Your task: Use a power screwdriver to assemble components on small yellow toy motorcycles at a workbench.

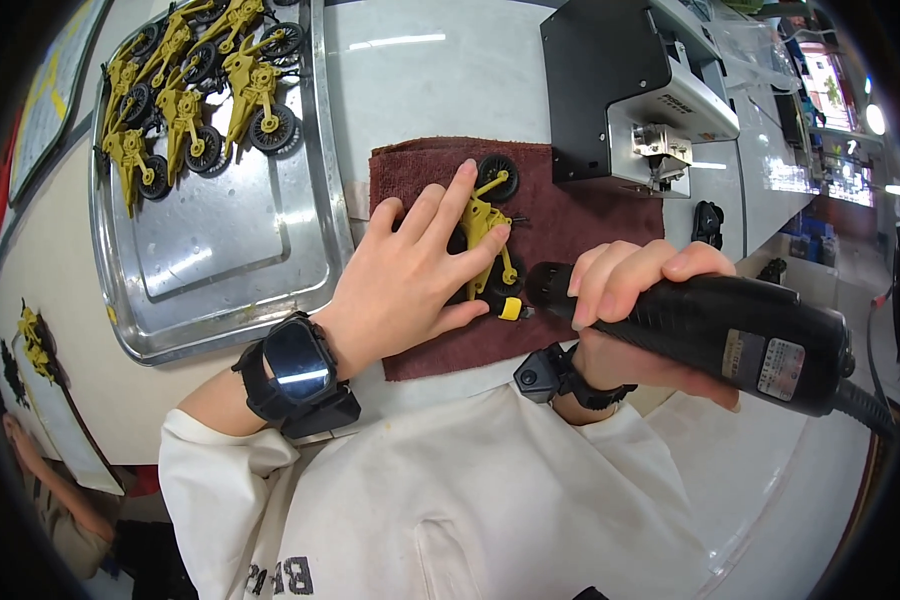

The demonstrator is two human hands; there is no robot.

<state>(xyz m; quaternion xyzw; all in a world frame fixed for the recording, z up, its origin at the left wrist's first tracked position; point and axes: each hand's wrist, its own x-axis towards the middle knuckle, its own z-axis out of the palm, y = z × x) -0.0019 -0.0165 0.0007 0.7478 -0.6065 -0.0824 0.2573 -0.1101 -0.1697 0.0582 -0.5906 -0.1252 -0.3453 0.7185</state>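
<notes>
A yellow toy motorcycle [484,222] with black wheels lies on its side on a folded brown cloth [430,345]. My left hand [415,265] holds it down against the cloth, fingers spread over its body and thumb by the lower wheel; the palm hides part of it. My right hand [635,290] is wrapped round a black electric screwdriver [740,335], whose nose points left at the lower wheel. Between thumb and nose sits a small yellow-banded piece [511,308]; whether it belongs to the screwdriver I cannot tell.
A metal tray [200,295] at the left holds several similar yellow motorcycles [180,115]. A black and silver machine [620,110] stands at the back right, over the cloth's edge. The screwdriver's cable [867,408] runs off right. Another person's arm [60,480] shows at the lower left.
</notes>
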